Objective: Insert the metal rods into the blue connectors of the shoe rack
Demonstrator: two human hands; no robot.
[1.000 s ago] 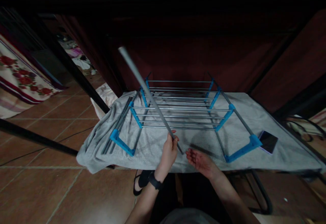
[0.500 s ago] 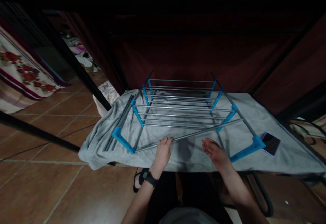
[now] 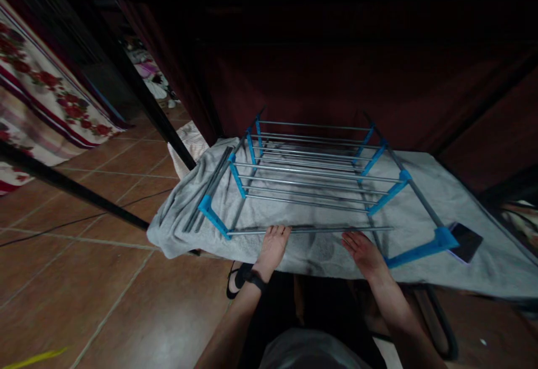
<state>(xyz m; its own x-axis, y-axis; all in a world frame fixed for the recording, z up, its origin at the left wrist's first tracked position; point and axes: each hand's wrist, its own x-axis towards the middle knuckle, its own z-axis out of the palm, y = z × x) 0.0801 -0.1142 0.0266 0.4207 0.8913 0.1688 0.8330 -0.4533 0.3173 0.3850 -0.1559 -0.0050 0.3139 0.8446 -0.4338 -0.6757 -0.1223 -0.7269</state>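
A rack of grey metal rods and blue plastic connectors (image 3: 315, 173) lies on a grey towel (image 3: 454, 206) spread over a table. A loose grey rod (image 3: 311, 229) lies level across the rack's near end, its left tip at the near left blue bracket (image 3: 213, 216). My left hand (image 3: 272, 246) rests on this rod, fingers curled over it. My right hand (image 3: 365, 250) is open, fingers stretched toward the rod, just below it. A dark watch sits on my left wrist.
Several spare rods (image 3: 210, 190) lie on the towel left of the rack. A dark phone (image 3: 464, 242) lies at the right by a blue bracket. Brown tiled floor spreads to the left, crossed by a black bar (image 3: 75, 187). A dark red curtain hangs behind.
My left hand swung the long rod down from an upward tilt until it lies level across the rack's near end. My right hand moved right and up toward the rod.
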